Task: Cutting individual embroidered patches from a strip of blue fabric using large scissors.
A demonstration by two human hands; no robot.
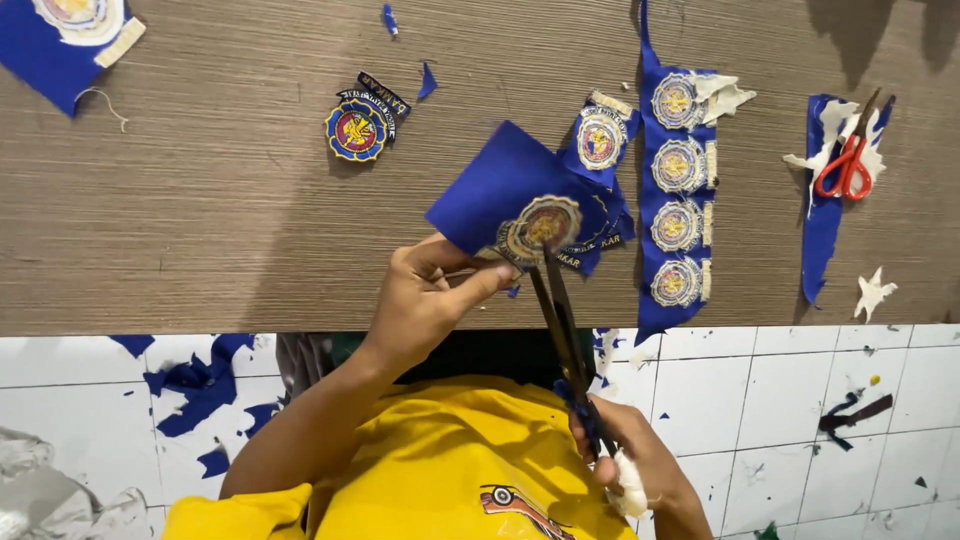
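My left hand (420,300) has its grip closed on the blue fabric piece (500,195), thumb and fingers pinching the lower edge right by the round embroidered badge (540,228) sewn on it. My right hand (625,460) has its grip closed around the handles of the dark scissors (562,330) (handles look wrapped in blue and white cloth). Blades run up and to the left, tips at the badge edge, just beside my left thumb. Blades look nearly together, can't tell if there's a gap.

The fabric piece is lifted above the near edge of the wood-grain surface (220,200), tilted, overlapping another blue piece with a badge (600,140) behind it.

Just right of that: a long blue strip of four badges (678,200) lying flat on the surface, running away from me. Further right, red-handled scissors (848,165) rest on a blue scrap strip (822,230) with white backing bits. A finished cut-out badge (357,128) lies alone to the left of centre, well apart from my hands. A blue piece with a badge (65,35) sits at the far-left corner.

Below the surface edge: white tiled floor (780,400) littered with blue scraps (200,385). I'm wearing a yellow shirt (450,450).
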